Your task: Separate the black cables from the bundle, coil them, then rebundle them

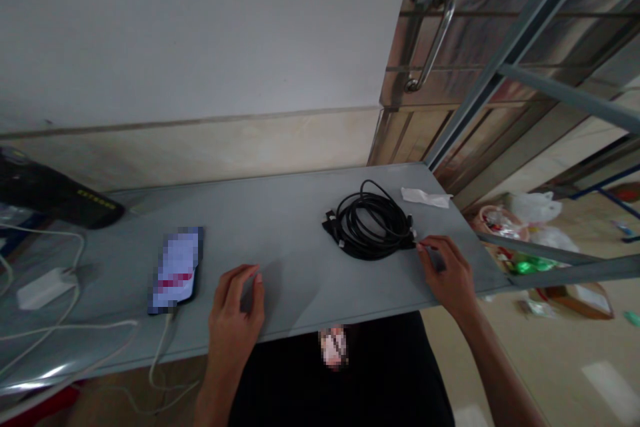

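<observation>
A coil of black cable (pixel 373 223) lies on the grey metal table, its loops gathered together and several connector ends sticking out at the left and right sides. My right hand (pixel 447 273) is at the coil's right side, fingers loosely curved, fingertips right beside a black cable end; whether they touch it I cannot tell. Over the table's front edge, my left hand (pixel 236 307) is held with bent fingers, thumb and forefinger slightly apart, and nothing in it. Nearest to it is a phone (pixel 176 270) with a lit, blurred screen and a white cord plugged in.
A white strip of wrapper (pixel 426 197) lies behind the coil. At the left are a dark bottle (pixel 60 193) on its side, a white power adapter (pixel 45 288) and loose white cords. A metal frame post (pixel 505 67) rises at the table's right end, near a door handle (pixel 435 37).
</observation>
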Motion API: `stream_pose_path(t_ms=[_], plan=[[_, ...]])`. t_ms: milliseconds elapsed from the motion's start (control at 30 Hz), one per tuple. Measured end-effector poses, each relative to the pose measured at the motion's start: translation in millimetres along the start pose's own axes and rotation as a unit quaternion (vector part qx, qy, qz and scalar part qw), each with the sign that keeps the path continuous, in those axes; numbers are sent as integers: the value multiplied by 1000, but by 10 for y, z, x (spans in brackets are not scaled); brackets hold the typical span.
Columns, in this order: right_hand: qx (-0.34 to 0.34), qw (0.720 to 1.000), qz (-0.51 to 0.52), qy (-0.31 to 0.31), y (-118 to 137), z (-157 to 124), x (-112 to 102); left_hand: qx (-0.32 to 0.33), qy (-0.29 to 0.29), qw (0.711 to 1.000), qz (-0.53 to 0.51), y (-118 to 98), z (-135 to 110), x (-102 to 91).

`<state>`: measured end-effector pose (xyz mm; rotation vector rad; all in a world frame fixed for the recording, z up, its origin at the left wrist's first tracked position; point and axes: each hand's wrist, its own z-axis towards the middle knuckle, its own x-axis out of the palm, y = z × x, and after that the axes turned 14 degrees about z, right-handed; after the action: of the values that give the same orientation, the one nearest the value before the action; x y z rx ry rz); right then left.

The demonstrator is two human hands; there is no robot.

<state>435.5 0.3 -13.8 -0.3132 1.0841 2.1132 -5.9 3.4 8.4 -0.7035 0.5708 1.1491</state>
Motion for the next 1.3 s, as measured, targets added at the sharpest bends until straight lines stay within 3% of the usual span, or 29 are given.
stream_pose_path(t_ms=[1000,1167,1300], plan=[[4,1000,3,2,17,-4,0,-20,11,1000,-12,15,-31,5],[-30,999,4,28,269,245,78,-15,10,1000,-21,12,-27,0],[-71,992,-2,106,522,603,350,-28,15,999,-16,12,-41,-1]])
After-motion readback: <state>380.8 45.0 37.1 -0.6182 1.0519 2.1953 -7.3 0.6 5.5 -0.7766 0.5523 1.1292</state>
